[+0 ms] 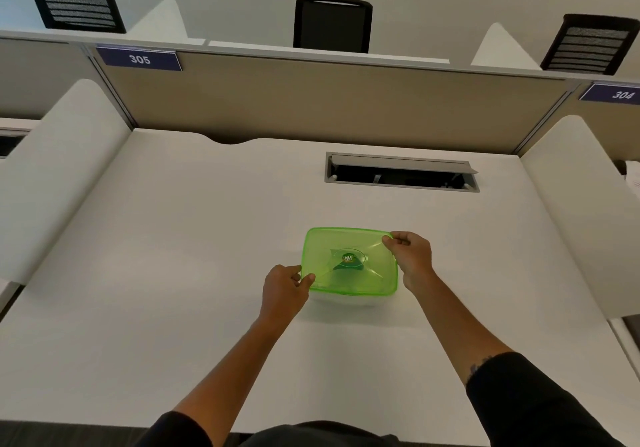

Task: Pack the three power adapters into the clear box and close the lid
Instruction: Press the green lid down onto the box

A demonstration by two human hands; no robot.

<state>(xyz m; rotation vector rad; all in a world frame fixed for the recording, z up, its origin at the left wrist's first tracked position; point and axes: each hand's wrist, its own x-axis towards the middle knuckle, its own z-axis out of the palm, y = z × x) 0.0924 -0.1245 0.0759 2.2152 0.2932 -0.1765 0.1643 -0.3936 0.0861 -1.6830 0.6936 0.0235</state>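
A translucent green lid [349, 261] with a round logo at its middle lies over the clear box [346, 300], of which only a faint lower edge shows beneath. My left hand [285, 289] pinches the lid's near left corner. My right hand [410, 256] pinches its far right corner. A dark shape shows through the lid near the centre; I cannot tell the adapters apart inside.
The white desk [173, 256] has an open grey cable hatch [401, 171] behind the box. A tan partition [311, 100] closes the back, white side dividers [62, 169] stand on both sides. Black chairs [332, 24] stand beyond.
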